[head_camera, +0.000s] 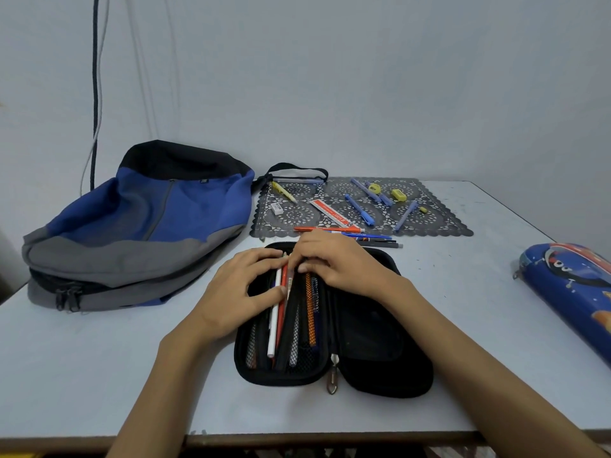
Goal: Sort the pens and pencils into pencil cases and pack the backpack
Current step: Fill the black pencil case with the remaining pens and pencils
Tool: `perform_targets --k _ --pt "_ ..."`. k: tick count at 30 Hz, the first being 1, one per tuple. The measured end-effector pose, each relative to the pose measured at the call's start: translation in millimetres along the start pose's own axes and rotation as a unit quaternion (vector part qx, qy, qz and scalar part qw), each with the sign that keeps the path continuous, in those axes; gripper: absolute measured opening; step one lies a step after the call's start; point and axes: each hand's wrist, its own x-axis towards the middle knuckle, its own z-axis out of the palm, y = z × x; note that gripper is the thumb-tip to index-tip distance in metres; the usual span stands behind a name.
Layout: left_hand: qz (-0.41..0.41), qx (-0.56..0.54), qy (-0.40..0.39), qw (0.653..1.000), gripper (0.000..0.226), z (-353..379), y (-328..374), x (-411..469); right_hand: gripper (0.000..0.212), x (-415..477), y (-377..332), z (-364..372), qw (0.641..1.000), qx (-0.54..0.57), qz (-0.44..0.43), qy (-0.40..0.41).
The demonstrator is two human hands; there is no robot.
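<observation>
A black pencil case lies open flat at the table's middle. Its left half holds several pencils, among them a white one, a red one and an orange one. My left hand lies on that half, thumb across the white and red pencils and fingers over their far ends. My right hand bends its fingers down onto the far ends of the other pencils; its thumb is hidden. A blue, grey and black backpack lies on its side at the left. Several blue pens lie on a dark lace mat behind.
A blue printed pencil case lies at the right edge. On the mat are a yellow pen, a white eraser, a red-and-white box and yellow sharpeners. An orange pen and darker pens lie just behind the black case.
</observation>
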Motion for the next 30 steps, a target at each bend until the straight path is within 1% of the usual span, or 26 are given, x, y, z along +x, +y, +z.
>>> perform_targets --k 6,13,16,18,20,23,25,26,27,30 --pt "0.006 -0.001 -0.014 1.0 0.062 0 0 0 0.014 3 -1 5 0.998 0.036 -0.021 0.052" --pt "-0.009 -0.013 -0.023 1.0 0.064 -1 -2 1 0.02 3 -2 8 0.997 0.036 -0.025 0.064" --pt "0.009 -0.009 -0.035 0.999 0.057 0 1 1 0.02 5 -2 10 0.996 0.042 -0.036 0.065" --pt "-0.011 -0.015 -0.048 0.999 0.055 2 5 0 0.018 6 -2 10 0.995 0.059 -0.035 0.071" --pt "-0.027 -0.06 -0.05 0.997 0.059 3 5 -1 0.014 6 -2 9 0.994 0.072 -0.027 0.077" --pt "-0.028 -0.176 -0.055 0.982 0.064 1 7 -3 0.014 5 0 7 0.994 0.076 -0.017 0.076" --pt "-0.033 -0.241 -0.04 0.969 0.068 -4 11 -5 0.014 5 1 7 0.994 0.081 -0.013 0.072" --pt "-0.035 -0.254 -0.029 0.966 0.068 -6 11 -5 0.014 4 1 7 0.994 0.084 -0.012 0.072" --pt "-0.038 -0.246 -0.024 0.968 0.068 -6 10 -4 0.014 4 1 7 0.993 0.086 -0.01 0.073" --pt "-0.056 -0.168 -0.036 0.984 0.067 -4 5 -4 0.013 4 1 7 0.993 0.081 -0.011 0.081"
